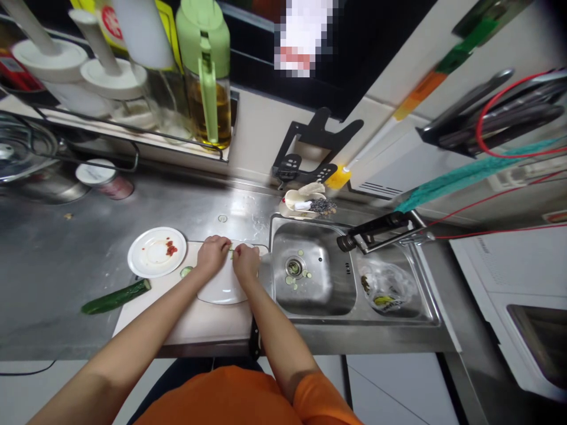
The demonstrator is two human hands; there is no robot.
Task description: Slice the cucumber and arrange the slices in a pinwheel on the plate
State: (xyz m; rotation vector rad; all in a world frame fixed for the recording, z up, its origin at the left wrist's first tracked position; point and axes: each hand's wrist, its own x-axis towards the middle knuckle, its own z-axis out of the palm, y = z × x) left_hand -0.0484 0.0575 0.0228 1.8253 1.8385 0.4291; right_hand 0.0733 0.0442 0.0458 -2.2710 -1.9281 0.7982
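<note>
Over the white plate (221, 290), my left hand (212, 256) and my right hand (246, 263) are close together, fingers pinched. A small bit of green between their fingertips looks like a cucumber slice (231, 250); my fingers cover most of it. The plate rests on a pale cutting board (195, 327). Left of the plate, another cucumber piece (186, 271) lies on the board. A cut length of cucumber (116, 297) extends from the board onto the steel counter. A black handle (254, 341) shows at the board's front right edge, below my right forearm.
A small white plate (153, 260) with red bits stands at the left. To the right, cucumber slices lie around the drain in the steel sink (328, 295); a clear plastic bag (392, 283) is beyond. A faucet (376, 233) overhangs the sink. A condiment rack (177, 144) lines the wall.
</note>
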